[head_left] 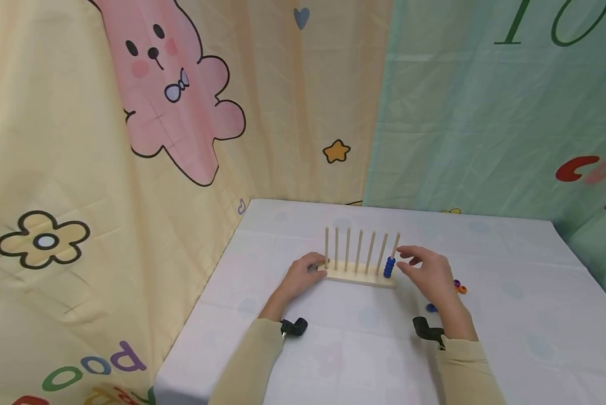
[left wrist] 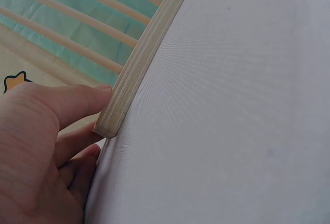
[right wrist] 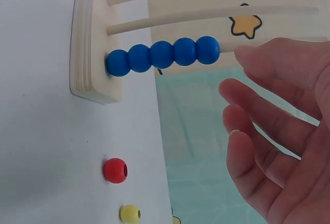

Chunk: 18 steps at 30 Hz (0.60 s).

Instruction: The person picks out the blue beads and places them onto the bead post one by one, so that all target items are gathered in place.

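A wooden bead rack (head_left: 361,278) with several upright rods stands on the table. Its rightmost rod carries a stack of several blue beads (right wrist: 163,55), the lowest against the base; the other rods are bare. My left hand (head_left: 299,274) pinches the rack's left end, the thumb (left wrist: 93,103) on the near side and fingers behind the base. Beside the blue stack is my right hand (head_left: 432,275), its fingers parted and holding nothing. In the right wrist view its thumb (right wrist: 258,56) lies close to the rod above the top bead; whether it touches is unclear.
To the right of the rack, partly behind the right hand, lie loose beads: blue (head_left: 431,307), purple (head_left: 457,283) and orange (head_left: 462,289). The right wrist view shows a red bead (right wrist: 115,170) and a yellow bead (right wrist: 130,213). Printed curtains (head_left: 293,112) hang behind the white table (head_left: 333,349).
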Each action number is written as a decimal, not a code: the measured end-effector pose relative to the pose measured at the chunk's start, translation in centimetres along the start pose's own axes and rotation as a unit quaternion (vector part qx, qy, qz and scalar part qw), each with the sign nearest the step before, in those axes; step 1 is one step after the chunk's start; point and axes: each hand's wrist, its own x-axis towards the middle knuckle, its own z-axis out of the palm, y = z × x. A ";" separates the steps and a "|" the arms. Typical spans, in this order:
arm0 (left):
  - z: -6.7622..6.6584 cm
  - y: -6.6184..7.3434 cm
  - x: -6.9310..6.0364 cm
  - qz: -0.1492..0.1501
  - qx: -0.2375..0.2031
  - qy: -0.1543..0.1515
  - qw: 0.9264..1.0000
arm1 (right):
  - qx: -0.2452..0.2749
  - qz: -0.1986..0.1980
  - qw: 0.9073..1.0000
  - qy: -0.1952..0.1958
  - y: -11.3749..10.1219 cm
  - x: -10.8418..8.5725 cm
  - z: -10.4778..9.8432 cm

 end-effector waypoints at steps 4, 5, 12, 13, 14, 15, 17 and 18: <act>0.0 0.0 0.0 0.000 0.002 -0.002 1.000 | -0.003 -0.003 1.000 -0.002 0.1 -0.4 -1.0; 0.0 0.1 -0.1 -0.001 0.002 -0.002 1.000 | -0.005 -0.003 1.000 -0.003 0.2 -0.5 -1.3; -0.1 0.3 -0.1 -0.008 -0.002 -0.003 1.000 | -0.023 -0.006 1.000 -0.011 0.7 -1.3 -3.5; -0.1 0.3 -0.1 -0.008 -0.001 -0.002 1.000 | -0.025 -0.005 1.000 -0.010 0.8 -1.5 -3.8; -0.1 0.2 0.0 -0.007 0.000 -0.001 1.000 | -0.027 -0.003 1.000 -0.011 1.0 -1.6 -4.0; 0.0 0.2 0.0 -0.007 0.001 -0.002 1.000 | -0.028 0.000 1.000 -0.011 1.1 -1.8 -4.2; 0.0 0.2 0.0 -0.007 0.003 -0.003 1.000 | -0.031 0.007 0.999 -0.012 1.4 -2.1 -4.7; 0.0 0.1 0.0 -0.007 0.004 -0.003 1.000 | -0.032 0.011 0.999 -0.015 1.5 -2.3 -4.8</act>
